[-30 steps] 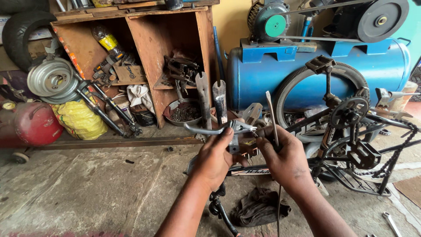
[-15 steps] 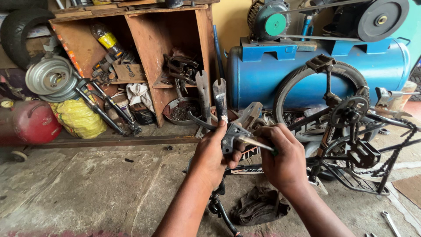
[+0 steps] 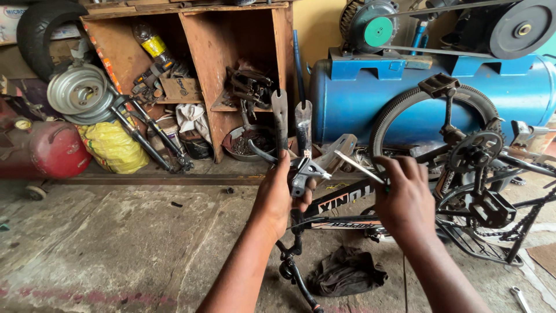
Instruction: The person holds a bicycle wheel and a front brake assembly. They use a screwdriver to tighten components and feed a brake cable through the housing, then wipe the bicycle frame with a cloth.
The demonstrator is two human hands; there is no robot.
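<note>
Two hands work at an upturned bike (image 3: pixel 440 191) on the floor. Left hand (image 3: pixel 278 194) is closed around the fork (image 3: pixel 292 124) by its brake (image 3: pixel 307 171), legs pointing up. Right hand (image 3: pixel 405 197), just right of it, pinches a thin rod (image 3: pixel 356 166), fingers curled. Far behind, a wooden shelf (image 3: pixel 214 64) holds tools, and a metal bowl (image 3: pixel 246 142) holds small dark parts.
</note>
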